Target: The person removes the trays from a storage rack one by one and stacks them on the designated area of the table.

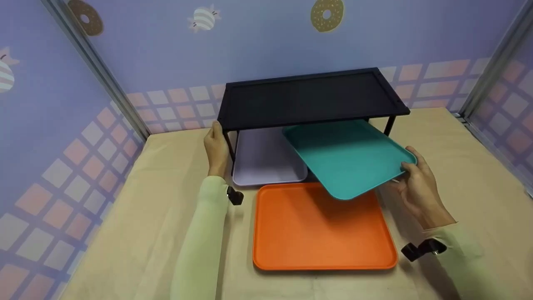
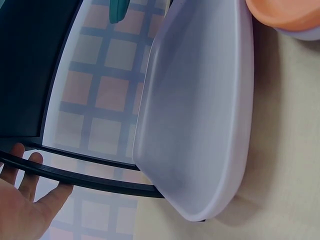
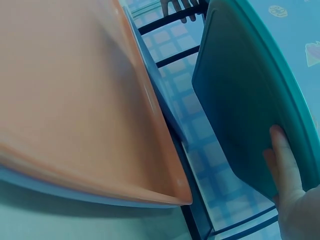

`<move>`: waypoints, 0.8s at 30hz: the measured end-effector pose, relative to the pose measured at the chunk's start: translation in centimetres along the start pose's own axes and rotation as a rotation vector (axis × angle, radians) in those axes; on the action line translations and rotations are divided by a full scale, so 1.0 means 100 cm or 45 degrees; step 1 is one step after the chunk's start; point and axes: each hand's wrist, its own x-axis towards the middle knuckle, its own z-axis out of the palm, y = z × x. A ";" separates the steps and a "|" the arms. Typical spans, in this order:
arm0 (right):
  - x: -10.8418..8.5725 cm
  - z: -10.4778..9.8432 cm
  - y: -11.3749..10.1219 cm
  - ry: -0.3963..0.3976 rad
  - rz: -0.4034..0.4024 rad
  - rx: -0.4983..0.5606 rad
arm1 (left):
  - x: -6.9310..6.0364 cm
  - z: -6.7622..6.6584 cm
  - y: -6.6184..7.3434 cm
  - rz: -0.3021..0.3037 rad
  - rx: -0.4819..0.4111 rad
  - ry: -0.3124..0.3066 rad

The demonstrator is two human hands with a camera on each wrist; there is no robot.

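My left hand [image 1: 216, 148] grips the left front corner of a low black rack [image 1: 308, 100], its fingers at the side frame in the left wrist view. My right hand [image 1: 418, 189] pinches the right edge of a teal tray [image 1: 354, 154], thumb on top and fingers beneath. This tray is raised and slanted, its far part under the rack top and its near corner over an orange tray [image 1: 325, 237]. Under the rack's left half lies a lavender tray [image 1: 268, 160]; the teal tray partly covers it.
The orange tray lies in front of the rack, and a pale edge [image 3: 95, 192] shows beneath it. A cream cloth [image 1: 166, 200] covers the table. Patterned walls [image 1: 266, 37] stand behind and at both sides, with metal posts [image 1: 100, 71] at the corners.
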 end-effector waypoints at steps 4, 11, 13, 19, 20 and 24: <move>-0.001 0.000 -0.001 -0.014 -0.007 0.004 | 0.000 0.000 0.000 0.013 0.012 0.010; -0.001 -0.001 -0.002 -0.016 0.016 0.002 | 0.001 0.001 -0.001 0.024 0.006 0.030; -0.001 -0.002 -0.003 -0.014 0.021 -0.012 | 0.001 0.001 -0.002 0.025 0.006 0.033; -0.003 -0.006 -0.005 0.017 0.045 -0.015 | 0.000 0.002 -0.001 0.036 0.017 0.030; -0.003 -0.006 -0.004 0.023 0.047 -0.017 | 0.000 0.002 -0.001 0.037 0.018 0.028; -0.004 -0.007 -0.005 0.032 0.042 -0.032 | -0.001 0.002 0.000 0.029 0.022 0.026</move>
